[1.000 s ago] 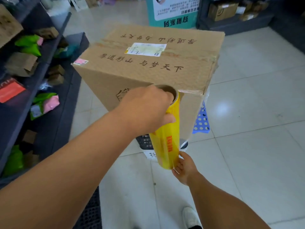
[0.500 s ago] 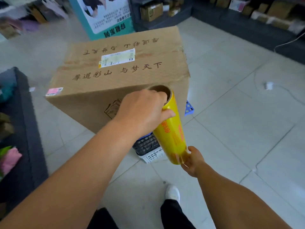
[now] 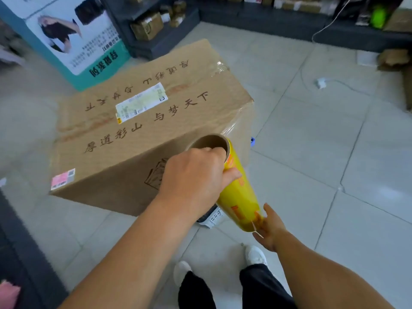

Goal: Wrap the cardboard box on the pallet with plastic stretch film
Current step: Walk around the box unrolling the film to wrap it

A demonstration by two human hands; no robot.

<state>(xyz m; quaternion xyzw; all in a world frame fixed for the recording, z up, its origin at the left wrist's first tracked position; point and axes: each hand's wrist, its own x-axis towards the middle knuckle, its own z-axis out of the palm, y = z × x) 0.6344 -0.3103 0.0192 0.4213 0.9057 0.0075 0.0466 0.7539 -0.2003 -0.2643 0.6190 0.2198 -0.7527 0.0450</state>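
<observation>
A large cardboard box [image 3: 138, 121] with printed characters and a white label stands on a low plastic pallet [image 3: 211, 216], of which only a white corner and a blue edge show. A yellow roll of stretch film [image 3: 239, 192] is held tilted in front of the box's near right corner. My left hand [image 3: 196, 177] grips its upper end, fingers inside the cardboard core. My right hand [image 3: 270, 227] holds the roll's lower end from below. Clear film runs from the roll onto the box's right side [image 3: 242, 130].
A teal and white standing sign [image 3: 66, 41] is behind the box. Dark shelves with small cartons [image 3: 153, 25] run along the back. A white cable and plug [image 3: 321, 82] lie on the tiled floor at right. My shoes [image 3: 255, 255] are below the roll.
I have moved further round the box to its right, so more of its top and right side shows. Both hands keep hold of the roll, which now tilts more.
</observation>
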